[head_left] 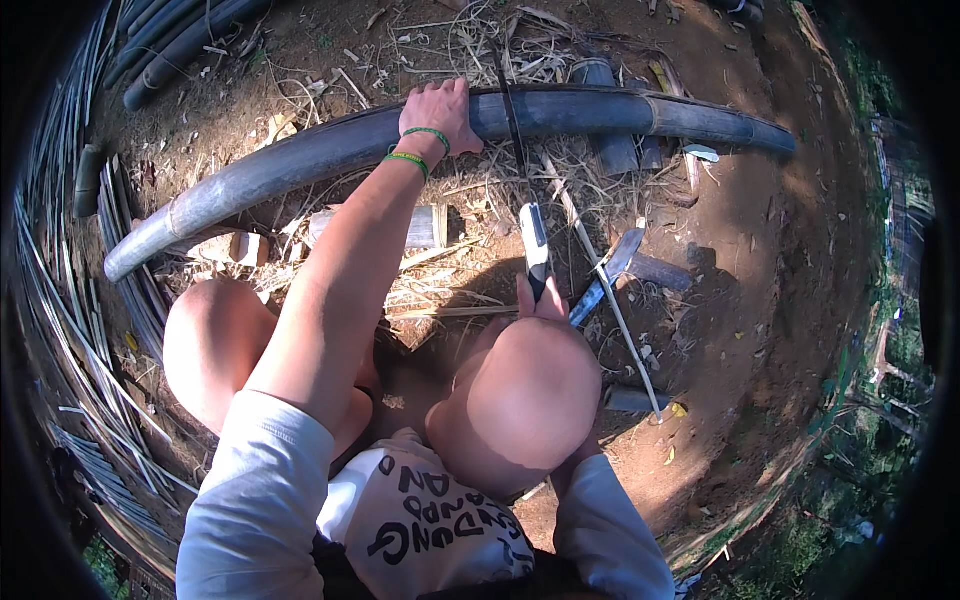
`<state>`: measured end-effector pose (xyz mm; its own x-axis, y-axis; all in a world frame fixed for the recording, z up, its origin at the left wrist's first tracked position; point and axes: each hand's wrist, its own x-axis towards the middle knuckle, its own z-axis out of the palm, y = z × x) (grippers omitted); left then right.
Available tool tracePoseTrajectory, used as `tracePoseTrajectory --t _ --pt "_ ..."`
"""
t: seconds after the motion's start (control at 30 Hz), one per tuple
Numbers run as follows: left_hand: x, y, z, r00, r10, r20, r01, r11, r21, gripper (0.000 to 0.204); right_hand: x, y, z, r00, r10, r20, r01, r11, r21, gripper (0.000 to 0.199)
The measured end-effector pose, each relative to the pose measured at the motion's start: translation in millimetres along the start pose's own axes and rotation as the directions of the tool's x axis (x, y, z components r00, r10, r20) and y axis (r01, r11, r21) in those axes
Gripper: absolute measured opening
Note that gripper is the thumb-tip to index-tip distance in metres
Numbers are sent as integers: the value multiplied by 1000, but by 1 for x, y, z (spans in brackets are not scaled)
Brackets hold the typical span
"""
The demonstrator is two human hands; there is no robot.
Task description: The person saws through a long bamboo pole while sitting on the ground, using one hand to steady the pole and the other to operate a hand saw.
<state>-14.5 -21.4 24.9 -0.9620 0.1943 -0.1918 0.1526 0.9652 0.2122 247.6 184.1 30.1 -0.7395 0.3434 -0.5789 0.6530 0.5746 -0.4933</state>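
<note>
A long grey bamboo pole (300, 160) lies crosswise in front of me, its ends bending toward me in this view. My left hand (437, 115), with green bands at the wrist, grips the pole from above near its middle. Just right of it, the thin dark blade of a handsaw (536, 240) crosses over the pole and points away from me. My right hand (542, 302) is closed round the saw's white and dark handle, partly hidden behind my right knee. How deep the blade sits in the bamboo cannot be made out.
Short bamboo pieces (425, 227) lie beneath and near the pole among pale shavings. Right of the saw are a thin stick (625, 335) and a shiny, flat blade-like piece (622, 254). Long split strips (50, 270) line the left; dark poles (190, 50) lie far left.
</note>
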Motion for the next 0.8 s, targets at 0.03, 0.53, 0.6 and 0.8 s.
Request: tracePoseTrajectory --t 0.03,0.53,0.6,0.8 --pt "1 7 -7 995 -14 97 16 1000 -15 94 -12 41 5 998 54 -19 -54 998 -17 47" --pt "-10 5 7 1000 6 -30 -5 1000 30 91 74 -82 4 977 -211 -18 209 976 -64 50" --pt "-16 -5 8 1000 -15 -21 16 999 36 89 53 -72 3 974 -226 -5 224 969 -99 50" --pt "-14 9 13 996 21 -90 -22 1000 -5 88 -12 10 -10 1000 7 8 -7 1000 -27 47"
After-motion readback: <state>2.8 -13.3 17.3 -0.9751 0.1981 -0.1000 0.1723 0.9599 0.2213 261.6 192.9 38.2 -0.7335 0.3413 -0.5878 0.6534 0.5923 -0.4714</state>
